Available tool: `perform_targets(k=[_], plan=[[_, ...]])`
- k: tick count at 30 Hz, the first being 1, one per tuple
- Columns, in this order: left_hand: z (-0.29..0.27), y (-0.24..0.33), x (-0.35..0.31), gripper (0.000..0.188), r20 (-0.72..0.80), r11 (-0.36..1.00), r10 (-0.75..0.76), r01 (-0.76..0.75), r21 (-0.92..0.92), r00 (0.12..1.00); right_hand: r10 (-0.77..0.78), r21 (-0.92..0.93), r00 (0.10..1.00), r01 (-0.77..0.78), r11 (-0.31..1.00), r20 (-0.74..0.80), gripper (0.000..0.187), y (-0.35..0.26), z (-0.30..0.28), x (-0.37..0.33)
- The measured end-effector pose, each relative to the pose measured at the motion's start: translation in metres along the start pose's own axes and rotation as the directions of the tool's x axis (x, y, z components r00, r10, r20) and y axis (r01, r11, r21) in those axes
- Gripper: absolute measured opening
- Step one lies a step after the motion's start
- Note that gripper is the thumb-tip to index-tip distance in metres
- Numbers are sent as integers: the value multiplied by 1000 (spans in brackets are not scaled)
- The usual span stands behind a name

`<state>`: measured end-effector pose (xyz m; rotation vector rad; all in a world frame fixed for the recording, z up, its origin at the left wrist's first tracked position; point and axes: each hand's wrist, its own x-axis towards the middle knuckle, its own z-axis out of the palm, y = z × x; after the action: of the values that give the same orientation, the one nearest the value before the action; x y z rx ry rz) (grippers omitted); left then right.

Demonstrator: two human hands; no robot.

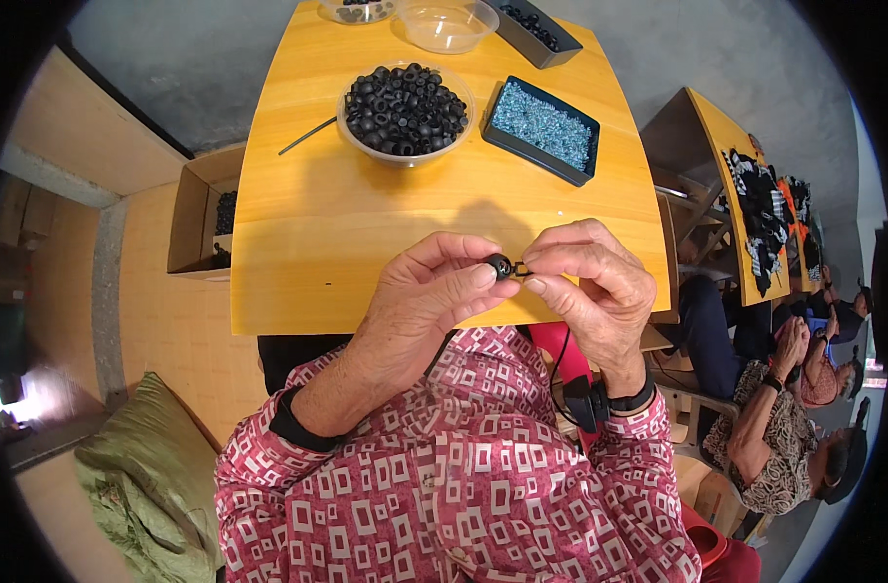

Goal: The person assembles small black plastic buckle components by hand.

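Over the near edge of the yellow table (386,209), my two hands meet in front of my chest. Between the thumb and fingers of my left hand (420,287) is a round black plastic piece (502,266) with a hole facing right. My right hand (595,277) pinches a small black square-ended part (522,269) against that hole. Whether the two parts are joined cannot be told. Farther back stands a clear round bowl (355,146) heaped with similar black pieces (405,107). Right of it lies a dark tray (570,177) of small clear bluish pieces (543,126).
A thin black stick (306,136) lies by the bowl. At the back are another clear bowl (448,27) and a black tray (539,53). An open cardboard box (193,219) stands left, a green sack (153,476) below it. People sit by another table (711,136) at right.
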<state>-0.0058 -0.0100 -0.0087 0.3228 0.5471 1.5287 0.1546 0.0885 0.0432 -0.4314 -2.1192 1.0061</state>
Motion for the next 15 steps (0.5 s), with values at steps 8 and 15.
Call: perform_targets(k=[8,15], plan=[[-6,-3,0,20,43,989,-98,102,-104,994,20,-61,999,-19,998,27,16,-1,-1,2],[-4,-5,-1,21,17,984,-127,128,-127,992,40,-62,998,-37,997,44,16,-3,-4,1]])
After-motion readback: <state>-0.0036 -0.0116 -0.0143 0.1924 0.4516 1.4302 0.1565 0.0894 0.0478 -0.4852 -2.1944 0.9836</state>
